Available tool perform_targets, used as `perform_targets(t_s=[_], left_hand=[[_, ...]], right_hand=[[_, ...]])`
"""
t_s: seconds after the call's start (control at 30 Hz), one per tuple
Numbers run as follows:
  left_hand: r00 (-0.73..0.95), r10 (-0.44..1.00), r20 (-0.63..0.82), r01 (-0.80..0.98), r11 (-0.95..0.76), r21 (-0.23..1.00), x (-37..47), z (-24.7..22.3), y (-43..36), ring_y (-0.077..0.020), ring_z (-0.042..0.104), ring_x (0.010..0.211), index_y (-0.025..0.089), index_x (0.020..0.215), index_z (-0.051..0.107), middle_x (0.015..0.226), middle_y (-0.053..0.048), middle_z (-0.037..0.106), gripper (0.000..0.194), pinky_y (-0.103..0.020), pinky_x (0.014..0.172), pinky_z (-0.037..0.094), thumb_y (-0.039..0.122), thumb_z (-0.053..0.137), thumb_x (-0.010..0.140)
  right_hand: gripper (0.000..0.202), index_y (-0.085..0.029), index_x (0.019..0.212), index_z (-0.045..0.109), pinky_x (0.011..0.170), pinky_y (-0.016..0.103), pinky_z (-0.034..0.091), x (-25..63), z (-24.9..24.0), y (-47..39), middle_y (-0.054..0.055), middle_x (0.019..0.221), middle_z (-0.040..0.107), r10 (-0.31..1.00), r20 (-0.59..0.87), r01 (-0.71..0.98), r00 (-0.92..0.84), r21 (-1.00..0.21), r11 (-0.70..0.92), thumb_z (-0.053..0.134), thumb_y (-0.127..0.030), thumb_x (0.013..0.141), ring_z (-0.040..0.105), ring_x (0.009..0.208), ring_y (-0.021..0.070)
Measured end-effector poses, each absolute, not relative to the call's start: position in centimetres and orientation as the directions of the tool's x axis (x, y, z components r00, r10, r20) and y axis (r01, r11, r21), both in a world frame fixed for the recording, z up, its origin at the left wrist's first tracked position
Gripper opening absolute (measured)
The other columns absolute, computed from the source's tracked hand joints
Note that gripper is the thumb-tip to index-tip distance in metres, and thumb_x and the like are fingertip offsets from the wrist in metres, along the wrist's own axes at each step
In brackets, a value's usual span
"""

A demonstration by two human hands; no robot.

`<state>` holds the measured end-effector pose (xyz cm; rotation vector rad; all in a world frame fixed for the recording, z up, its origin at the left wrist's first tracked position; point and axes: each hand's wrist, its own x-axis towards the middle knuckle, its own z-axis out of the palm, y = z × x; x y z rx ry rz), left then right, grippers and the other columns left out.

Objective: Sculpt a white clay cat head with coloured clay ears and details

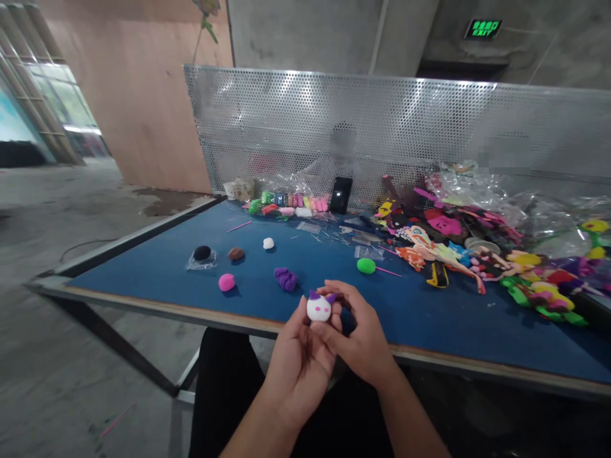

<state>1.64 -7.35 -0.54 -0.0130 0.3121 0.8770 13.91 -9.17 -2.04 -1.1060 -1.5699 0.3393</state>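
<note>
Just below the centre of the frame, a small white head (319,310) with purple ears and pink eyes is sitting between two hands, above the near edge of the blue surface (143,273). The left hand (300,356) is cupping it, palm turned up; the right hand (365,334) is curling around its right side. Both grips are narrowing on the white head. A purple lump (286,278) is lying just beyond; a pink ball (227,282) and a brown lump (235,254) are resting left of centre. A green lump (366,266) is lying right of centre, and colourful figures (443,224) are heaping up at right.
</note>
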Motion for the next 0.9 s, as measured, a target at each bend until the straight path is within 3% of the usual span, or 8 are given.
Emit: perform_targets(t_s=[0.23,0.57,0.77,0.9], left_hand=[[0.596,0.759,-0.261,-0.756,0.640,0.135,2.0,-1.0,-7.4,-0.0158,0.073,0.074,0.003,0.105,0.065,0.089,-0.015,0.071,0.030,-0.021,0.069,0.062,0.029,0.053,0.099],[0.602,0.765,-0.228,-0.721,0.644,0.256,2.1,-0.5,-7.8,-0.0132,0.069,0.066,0.002,0.093,0.070,0.079,-0.013,0.070,0.031,-0.019,0.065,0.059,0.026,0.051,0.099],[0.499,0.846,-0.186,-0.743,0.528,0.410,2.6,-1.1,-8.0,-0.0147,0.070,0.079,0.007,0.109,0.068,0.096,-0.011,0.071,0.027,-0.021,0.072,0.059,0.027,0.060,0.094],[0.444,0.894,-0.055,-0.769,0.412,0.488,2.5,-1.9,-8.0,-0.0153,0.070,0.083,0.013,0.105,0.069,0.099,-0.008,0.071,0.019,-0.022,0.074,0.059,0.025,0.068,0.090]], right_hand=[[0.061,-0.030,0.133,0.050,0.095,0.040,0.052,14.1,-3.0,-9.2,0.006,0.117,0.067,0.767,0.631,0.436,0.111,-0.725,0.533,0.077,-0.027,0.079,0.064,0.109,0.0238],[0.062,-0.033,0.133,0.051,0.094,0.036,0.051,14.5,-3.0,-9.4,0.003,0.115,0.068,0.781,0.611,0.338,0.126,-0.767,0.546,0.080,-0.028,0.078,0.065,0.106,0.0206],[0.056,-0.034,0.131,0.056,0.095,0.038,0.052,14.7,-3.4,-9.6,0.003,0.118,0.071,0.809,0.564,0.290,0.166,-0.812,0.506,0.079,-0.027,0.080,0.066,0.108,0.0221],[0.052,-0.035,0.128,0.059,0.097,0.038,0.051,15.0,-3.3,-9.8,0.003,0.123,0.070,0.792,0.596,0.286,0.131,-0.788,0.546,0.079,-0.026,0.081,0.065,0.112,0.0229]])
